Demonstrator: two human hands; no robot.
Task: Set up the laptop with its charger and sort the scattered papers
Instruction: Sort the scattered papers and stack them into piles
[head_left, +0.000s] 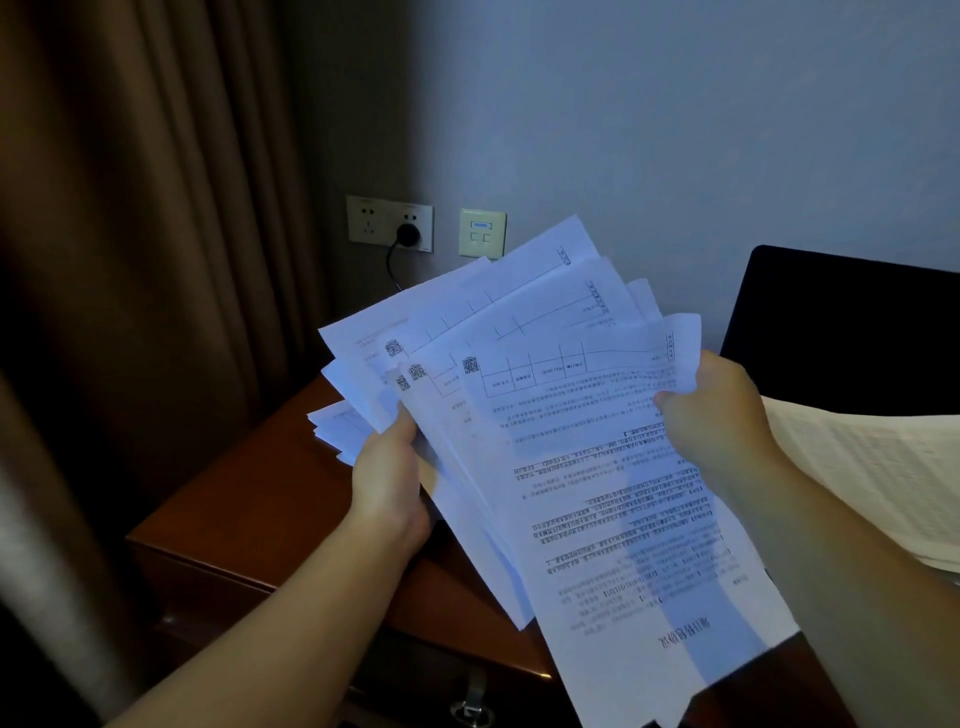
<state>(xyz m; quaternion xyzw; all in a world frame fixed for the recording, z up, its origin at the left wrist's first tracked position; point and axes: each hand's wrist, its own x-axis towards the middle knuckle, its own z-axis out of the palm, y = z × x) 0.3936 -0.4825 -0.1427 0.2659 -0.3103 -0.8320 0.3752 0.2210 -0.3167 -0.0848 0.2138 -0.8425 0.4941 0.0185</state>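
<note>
i see both hands up over the desk (249, 499), holding a fanned stack of papers (571, 441) above its top. my left hand (387, 480) grips the stack at its left edge, thumb on top and fingers curled under. my right hand (719, 410) pinches the stack's far right corner, so the sheets spread between the two hands. the print reads upside down to me. more sheets (335, 428) lie on the desk just behind the left hand. right of the stack, the laptop (852, 332) stands open with its dark screen, another sheet (872, 467) draped in front of it. behind the desk, a plug (408, 235) sits in the wall socket (389, 224).
</note>
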